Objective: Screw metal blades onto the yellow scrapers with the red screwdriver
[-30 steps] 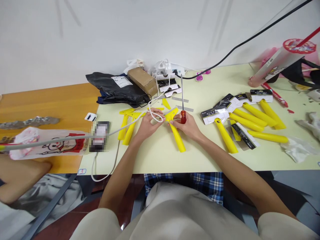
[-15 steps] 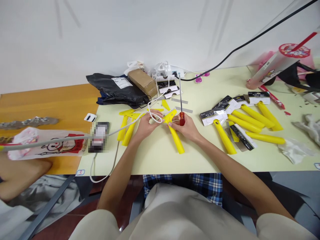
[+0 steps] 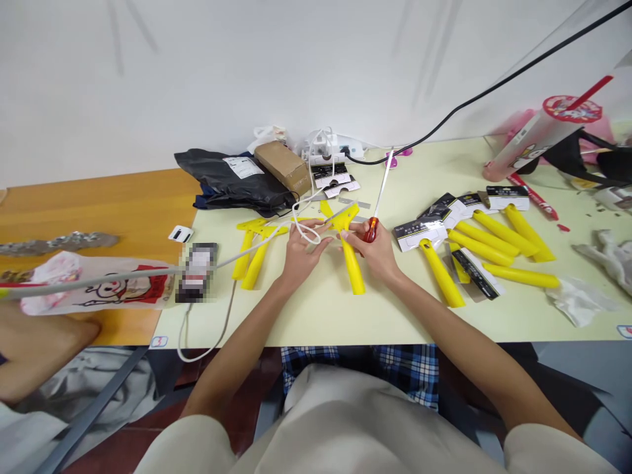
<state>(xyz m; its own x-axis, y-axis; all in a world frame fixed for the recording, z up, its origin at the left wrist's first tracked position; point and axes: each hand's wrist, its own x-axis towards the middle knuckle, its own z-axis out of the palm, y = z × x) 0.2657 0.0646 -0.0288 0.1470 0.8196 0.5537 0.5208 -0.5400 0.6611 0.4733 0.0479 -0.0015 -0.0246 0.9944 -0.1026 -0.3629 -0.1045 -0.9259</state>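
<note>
- The yellow scraper (image 3: 353, 263) is at the centre of the frame, head uppermost and handle slanting toward the bottom edge, an angle that probably keeps its head within reach of both hands.
- The right hand (image 3: 379, 253) has its thumb and fingertips closed on the scraper's neck, seemingly to steady it.
- That hand's curled fingers also keep the red-handled screwdriver (image 3: 371, 229), its shaft pointing toward the top of the frame, perhaps so it needn't be put down.
- The left hand (image 3: 299, 257) is left of the scraper's head, fingers curved, thumb apart; whether the fingertips grip anything I cannot tell.
- A pale cable (image 3: 148, 270) crosses in front of it from the left edge.
- Metal strips (image 3: 355, 203) lie just beyond the scraper, apparently for easy reach.
- Loose yellow tools (image 3: 255, 263) sit left of centre; carded ones (image 3: 442, 276) cluster at right, likely to separate them.
- A black bag (image 3: 232, 181) and cardboard box (image 3: 284, 166) rest upper left of centre, presumably out of the way.
</note>
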